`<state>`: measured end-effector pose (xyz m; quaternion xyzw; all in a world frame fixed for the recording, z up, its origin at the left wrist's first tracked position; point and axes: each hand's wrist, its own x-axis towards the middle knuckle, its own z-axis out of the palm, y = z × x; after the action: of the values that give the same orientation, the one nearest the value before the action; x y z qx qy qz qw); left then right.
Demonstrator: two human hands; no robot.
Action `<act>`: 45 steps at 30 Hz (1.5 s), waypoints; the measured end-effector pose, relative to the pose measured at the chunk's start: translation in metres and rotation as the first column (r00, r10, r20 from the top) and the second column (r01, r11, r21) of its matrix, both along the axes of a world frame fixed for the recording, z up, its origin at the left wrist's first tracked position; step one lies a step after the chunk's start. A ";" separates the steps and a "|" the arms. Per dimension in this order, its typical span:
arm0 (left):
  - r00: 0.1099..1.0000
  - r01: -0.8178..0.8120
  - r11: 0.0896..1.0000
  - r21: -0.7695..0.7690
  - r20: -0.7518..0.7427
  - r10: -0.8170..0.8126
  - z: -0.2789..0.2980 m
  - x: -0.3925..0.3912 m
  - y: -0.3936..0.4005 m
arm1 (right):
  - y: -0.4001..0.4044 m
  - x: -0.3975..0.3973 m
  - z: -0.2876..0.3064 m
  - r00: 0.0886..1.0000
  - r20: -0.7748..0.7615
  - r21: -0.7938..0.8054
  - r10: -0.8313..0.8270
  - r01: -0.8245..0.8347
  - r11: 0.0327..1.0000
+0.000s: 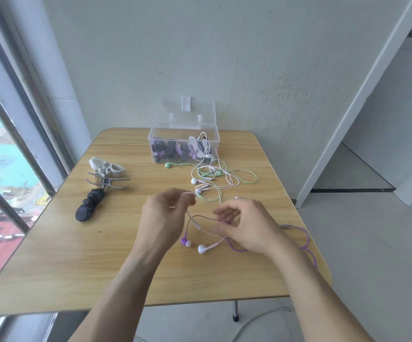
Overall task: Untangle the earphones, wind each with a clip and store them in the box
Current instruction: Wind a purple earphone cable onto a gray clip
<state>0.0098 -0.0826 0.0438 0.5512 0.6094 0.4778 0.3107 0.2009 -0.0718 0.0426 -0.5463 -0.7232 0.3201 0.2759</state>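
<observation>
My left hand (166,215) pinches a white earphone cord above the wooden table (76,255). My right hand (246,224) pinches crossed purple and white cords beside it. A purple earbud (185,241) and a white earbud (203,249) dangle between the hands. More purple cord (304,239) loops to the right of my right wrist. A tangle of white and green earphones (214,177) lies in front of the clear box (184,140), whose lid stands open. Wound earphones lie inside the box, and one white cord hangs over its front wall.
White winding clips (107,174) and black ones (90,204) lie in a row at the table's left. A window runs along the left side. Behind the box is a wall, and a doorway opens at the right.
</observation>
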 end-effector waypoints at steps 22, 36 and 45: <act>0.953 -0.294 0.946 -0.140 0.027 0.300 -0.005 -0.072 0.017 | 0.027 0.051 0.008 0.638 -0.524 -0.226 -0.564 0.534 0.815; 0.793 0.583 0.811 -0.045 0.247 -0.556 0.031 -0.033 -0.019 | 0.001 -0.027 0.000 0.990 -0.019 0.158 0.137 -0.133 0.979; 0.910 0.100 0.988 -0.116 -0.390 -0.138 0.010 -0.059 -0.015 | 0.011 -0.007 0.031 0.804 -0.571 0.062 -0.165 0.243 0.968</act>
<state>-0.0494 -0.0980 0.0537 0.6578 0.6465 0.3072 0.2345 0.1941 -0.0604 0.0737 -0.4833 -0.5666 0.3861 0.5444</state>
